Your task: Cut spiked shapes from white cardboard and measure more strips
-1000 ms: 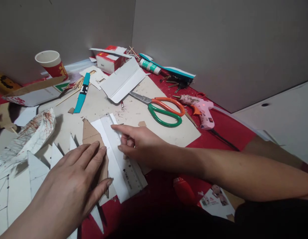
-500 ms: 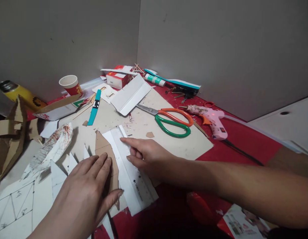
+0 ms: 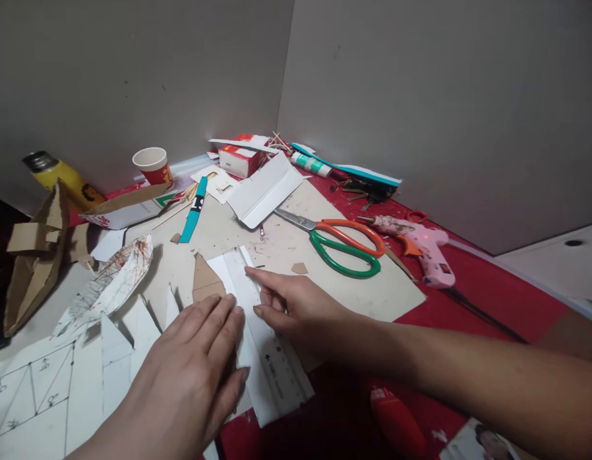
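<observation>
My left hand (image 3: 200,351) lies flat with fingers outstretched over a brown cardboard cutout (image 3: 207,279). Its fingertips reach the left edge of a folded white card strip (image 3: 250,313), and most of the cutout is hidden beneath it. My right hand (image 3: 296,303) rests on the strip from the right. Its index finger stretches along the strip near the far end, the thumb is apart from it, and the other fingers are curled; I see nothing held in it. Beyond this hand lie large scissors (image 3: 346,249) with orange and green handles.
A pink glue gun (image 3: 432,252) with a black cord lies on the red cloth at right. Another folded white card (image 3: 267,190) lies behind the strip. A paper cup (image 3: 152,166), yellow bottle (image 3: 60,179), cardboard boat shape (image 3: 37,275) and drawn-on sheet (image 3: 32,396) are at left.
My left hand has slid right across the cutout to the strip's edge, covering more of the cardboard. My right hand keeps its place on the strip. The whole view has shifted slightly.
</observation>
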A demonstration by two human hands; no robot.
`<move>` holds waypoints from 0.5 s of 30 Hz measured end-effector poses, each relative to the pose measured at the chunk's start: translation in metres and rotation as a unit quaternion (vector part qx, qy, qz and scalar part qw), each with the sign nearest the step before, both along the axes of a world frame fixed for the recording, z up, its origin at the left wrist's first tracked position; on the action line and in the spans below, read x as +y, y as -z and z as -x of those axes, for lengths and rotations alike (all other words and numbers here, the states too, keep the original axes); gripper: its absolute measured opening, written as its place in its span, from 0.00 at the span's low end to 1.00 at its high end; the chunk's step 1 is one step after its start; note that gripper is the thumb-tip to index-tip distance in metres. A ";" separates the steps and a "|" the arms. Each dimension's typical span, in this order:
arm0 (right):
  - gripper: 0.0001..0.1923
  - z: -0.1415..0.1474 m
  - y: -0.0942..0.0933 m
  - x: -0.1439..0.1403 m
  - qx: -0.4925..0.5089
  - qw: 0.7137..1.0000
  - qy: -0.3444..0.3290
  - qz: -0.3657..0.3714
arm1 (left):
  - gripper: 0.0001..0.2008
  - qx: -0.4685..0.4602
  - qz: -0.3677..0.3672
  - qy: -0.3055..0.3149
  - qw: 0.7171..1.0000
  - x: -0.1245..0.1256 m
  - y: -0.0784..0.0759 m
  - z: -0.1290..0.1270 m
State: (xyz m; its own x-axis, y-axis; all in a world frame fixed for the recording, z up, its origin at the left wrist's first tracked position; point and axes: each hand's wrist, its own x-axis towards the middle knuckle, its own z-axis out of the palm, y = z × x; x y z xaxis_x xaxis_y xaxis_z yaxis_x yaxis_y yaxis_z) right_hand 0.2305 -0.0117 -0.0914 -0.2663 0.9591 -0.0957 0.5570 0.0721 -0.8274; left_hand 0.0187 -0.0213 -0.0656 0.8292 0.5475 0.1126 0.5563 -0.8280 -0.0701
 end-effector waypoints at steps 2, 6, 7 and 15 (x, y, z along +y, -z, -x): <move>0.32 0.000 -0.001 0.000 -0.003 1.000 -0.001 0.004 | 0.26 0.007 0.019 0.000 1.000 0.001 0.002 -0.001; 0.31 0.001 -0.003 0.000 -0.006 1.000 -0.002 0.016 | 0.27 0.022 0.039 -0.004 0.999 0.004 0.003 0.001; 0.31 0.001 -0.003 0.000 -0.002 1.000 -0.001 0.017 | 0.27 0.023 0.042 -0.005 0.999 0.004 0.003 0.002; 0.30 -0.001 -0.001 0.000 0.007 1.000 0.004 0.005 | 0.31 0.026 0.061 -0.031 0.997 0.013 0.004 0.008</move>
State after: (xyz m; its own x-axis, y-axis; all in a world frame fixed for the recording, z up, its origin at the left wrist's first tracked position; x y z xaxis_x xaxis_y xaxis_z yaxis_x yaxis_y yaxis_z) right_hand 0.2314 -0.0118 -0.0904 -0.2602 0.9603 -0.1007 0.5462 0.0603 -0.8355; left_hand 0.0103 -0.0085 -0.0701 0.7958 0.6056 -0.0005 0.6056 -0.7958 -0.0003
